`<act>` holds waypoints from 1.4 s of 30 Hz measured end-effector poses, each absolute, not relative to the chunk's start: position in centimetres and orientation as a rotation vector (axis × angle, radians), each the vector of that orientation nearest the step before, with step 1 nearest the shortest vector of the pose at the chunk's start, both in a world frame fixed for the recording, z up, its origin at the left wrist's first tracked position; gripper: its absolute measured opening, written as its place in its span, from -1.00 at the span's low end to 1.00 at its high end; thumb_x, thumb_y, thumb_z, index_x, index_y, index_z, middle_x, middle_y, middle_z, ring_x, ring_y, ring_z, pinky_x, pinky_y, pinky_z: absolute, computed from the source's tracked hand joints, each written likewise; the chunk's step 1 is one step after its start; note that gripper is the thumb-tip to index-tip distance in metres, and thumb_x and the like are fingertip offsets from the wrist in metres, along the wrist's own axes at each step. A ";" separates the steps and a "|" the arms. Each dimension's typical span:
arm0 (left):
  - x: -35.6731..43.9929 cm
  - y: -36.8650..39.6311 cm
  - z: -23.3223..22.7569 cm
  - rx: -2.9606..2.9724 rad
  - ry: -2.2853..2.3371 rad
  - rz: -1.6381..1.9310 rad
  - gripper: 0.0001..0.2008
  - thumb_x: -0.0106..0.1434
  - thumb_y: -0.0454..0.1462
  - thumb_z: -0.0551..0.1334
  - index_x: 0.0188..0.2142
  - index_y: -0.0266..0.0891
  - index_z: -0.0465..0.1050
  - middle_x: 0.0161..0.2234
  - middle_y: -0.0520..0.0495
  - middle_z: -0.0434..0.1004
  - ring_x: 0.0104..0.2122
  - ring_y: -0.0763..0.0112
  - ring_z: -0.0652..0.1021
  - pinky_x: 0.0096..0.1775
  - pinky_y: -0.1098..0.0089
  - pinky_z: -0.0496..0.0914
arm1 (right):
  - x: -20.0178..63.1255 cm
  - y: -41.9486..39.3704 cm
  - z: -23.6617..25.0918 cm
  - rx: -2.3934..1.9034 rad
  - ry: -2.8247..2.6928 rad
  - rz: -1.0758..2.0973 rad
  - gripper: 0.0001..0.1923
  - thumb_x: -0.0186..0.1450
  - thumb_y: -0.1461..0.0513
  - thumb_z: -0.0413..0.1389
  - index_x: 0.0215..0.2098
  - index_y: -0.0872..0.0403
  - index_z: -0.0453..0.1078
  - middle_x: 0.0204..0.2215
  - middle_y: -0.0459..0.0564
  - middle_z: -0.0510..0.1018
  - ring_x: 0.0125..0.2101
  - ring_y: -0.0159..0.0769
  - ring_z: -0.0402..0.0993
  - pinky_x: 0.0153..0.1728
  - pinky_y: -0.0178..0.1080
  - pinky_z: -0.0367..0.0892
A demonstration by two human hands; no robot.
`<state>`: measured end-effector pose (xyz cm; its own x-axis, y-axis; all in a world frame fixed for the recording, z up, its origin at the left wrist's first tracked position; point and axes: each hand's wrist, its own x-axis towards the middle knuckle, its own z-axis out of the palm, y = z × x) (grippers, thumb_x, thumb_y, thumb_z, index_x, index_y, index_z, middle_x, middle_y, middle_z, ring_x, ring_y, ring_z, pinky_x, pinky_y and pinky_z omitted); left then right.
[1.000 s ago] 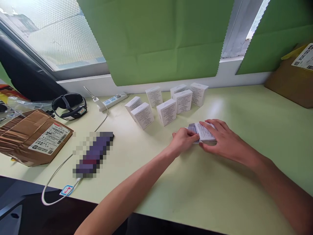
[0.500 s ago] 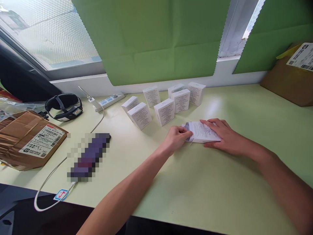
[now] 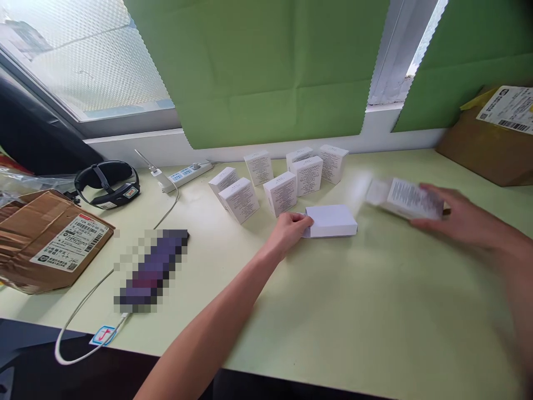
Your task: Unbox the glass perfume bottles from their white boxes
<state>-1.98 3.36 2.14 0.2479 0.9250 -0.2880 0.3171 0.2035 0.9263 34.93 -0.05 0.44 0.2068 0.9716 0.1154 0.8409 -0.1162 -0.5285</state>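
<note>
My left hand is closed, pinching the left end of a plain white inner box that lies flat on the table. Off to the right, my right hand grips the right end of a white printed carton, fingers along its two sides. That carton is tilted and smeared by motion, with a pale flap at its left end. A gap separates it from the inner box. Behind my left hand stand several white cartons with small dark print, upright on the table.
A power strip, a black head strap and a torn cardboard box are on the left. A pixelated phone has a white cable. Another cardboard box stands far right. Green blinds hang behind the table.
The printed carton has come off the inner box and moved right in my right hand, uncovering the plain white inner box. My left hand keeps its pinch on that box's end.
</note>
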 end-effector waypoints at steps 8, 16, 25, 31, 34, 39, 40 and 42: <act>-1.3 3.4 1.9 1.394 1.206 0.913 -0.75 0.24 -0.19 0.06 -0.49 -0.22 0.38 -0.46 0.02 0.35 -0.42 0.42 0.30 -0.35 0.40 0.16 | 26.9 0.2 0.3 -1.679 -1.788 0.591 -0.25 0.26 -0.11 0.20 0.35 -0.17 0.14 0.33 0.11 0.28 0.24 0.15 0.32 0.13 0.03 0.40; -1.3 3.4 -0.1 2.133 1.277 0.687 -0.58 0.19 -0.31 0.26 0.07 -0.20 0.44 -0.04 -0.15 0.51 0.02 0.12 0.41 0.05 0.17 0.32 | 22.6 0.3 -0.9 -1.474 -2.026 0.475 -0.44 0.20 -0.15 0.23 0.07 -0.11 0.33 0.21 0.08 0.38 0.19 0.12 0.34 0.11 0.15 0.39; -1.0 2.9 -0.3 2.478 1.097 0.774 -0.73 0.48 -0.16 0.07 0.05 -0.15 0.43 -0.01 -0.12 0.53 0.00 0.21 0.50 0.04 0.20 0.33 | 21.9 0.4 -1.6 -1.512 -2.152 0.561 -0.21 0.23 -0.06 0.22 0.37 -0.20 0.11 0.28 0.06 0.22 0.33 0.09 0.07 0.26 0.09 0.24; -0.5 1.8 0.4 2.540 0.987 0.814 -0.79 0.49 -0.25 0.00 -0.02 -0.18 0.36 -0.09 -0.12 0.55 -0.08 0.23 0.52 -0.05 0.25 0.34 | 20.5 -1.0 0.0 -1.411 -2.270 0.392 -0.46 0.12 0.26 0.17 0.07 -0.06 0.25 0.08 0.04 0.39 0.20 0.07 0.18 0.15 0.06 0.28; 0.0 1.3 0.7 2.406 1.143 0.788 -0.84 0.45 -0.29 0.02 -0.07 -0.19 0.33 -0.14 -0.11 0.57 -0.17 0.23 0.54 -0.18 0.28 0.35 | 20.1 -1.0 0.1 -1.403 -2.295 0.345 -0.50 0.14 0.27 0.13 0.05 -0.04 0.20 0.04 0.06 0.40 0.11 0.06 0.26 0.11 0.08 0.28; 0.5 0.9 1.6 2.258 1.321 0.741 -0.86 0.44 -0.27 0.01 -0.22 -0.17 0.30 -0.35 -0.04 0.54 -0.34 0.26 0.50 -0.34 0.33 0.24 | 20.7 -0.6 0.1 -1.316 -2.318 0.312 -0.42 0.14 0.34 0.08 0.12 -0.04 0.13 0.08 0.11 0.31 0.06 -0.03 0.32 0.04 -0.01 0.34; 0.4 1.0 1.7 2.202 1.366 0.765 -0.77 0.47 -0.22 -0.04 -0.30 -0.18 0.28 -0.39 -0.04 0.51 -0.39 0.28 0.48 -0.36 0.33 0.22 | 21.1 -0.5 0.1 -1.303 -2.305 0.281 -0.42 0.14 0.34 0.08 0.12 -0.04 0.14 0.08 0.11 0.31 0.07 -0.02 0.32 0.04 0.00 0.34; 0.0 1.4 2.0 2.048 1.426 0.863 -0.57 0.52 -0.11 -0.17 -0.42 -0.18 0.23 -0.46 -0.04 0.45 -0.45 0.32 0.43 -0.38 0.33 0.20 | 22.0 -0.2 0.2 -1.318 -2.204 0.251 -0.43 0.12 0.34 0.10 0.10 -0.02 0.19 0.08 0.12 0.30 0.11 0.02 0.28 0.09 0.03 0.29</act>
<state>0.04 1.39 2.01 0.2518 0.9433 0.2162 0.6294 -0.3293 0.7039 22.04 -0.22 0.21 -0.3648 0.8576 0.3626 0.7540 0.5006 -0.4254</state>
